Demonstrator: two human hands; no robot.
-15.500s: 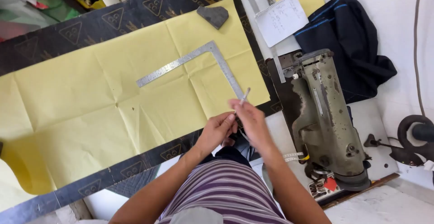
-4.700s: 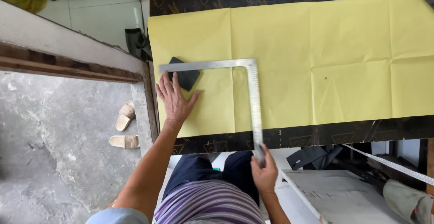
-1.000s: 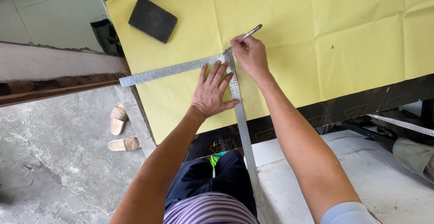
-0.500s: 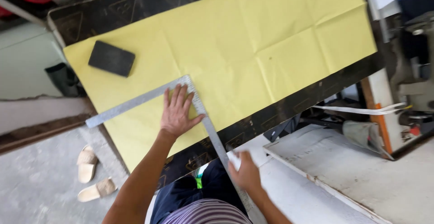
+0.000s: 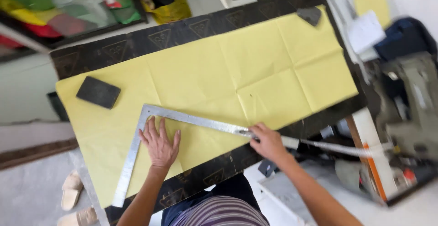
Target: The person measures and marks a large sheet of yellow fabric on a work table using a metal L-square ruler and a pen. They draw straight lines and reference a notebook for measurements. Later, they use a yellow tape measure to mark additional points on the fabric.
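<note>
Left hand (image 5: pixel 159 144) lay flat, fingers spread, on yellow paper (image 5: pixel 214 75) inside metal square (image 5: pixel 150 130). Right hand (image 5: pixel 268 141) fingers clamped square's long arm near table edge.

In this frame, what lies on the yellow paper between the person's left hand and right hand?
In the head view, between the left hand and right hand there is only creased yellow paper sheet and the long arm of the L-shaped metal square ruler, which the right hand grips.

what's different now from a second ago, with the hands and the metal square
The right hand has left its marking spot near the corner of the metal square and now grips the long arm out by the paper's edge. The left hand stays flat inside the corner, on the yellow paper. The dark block hasn't moved.
</note>
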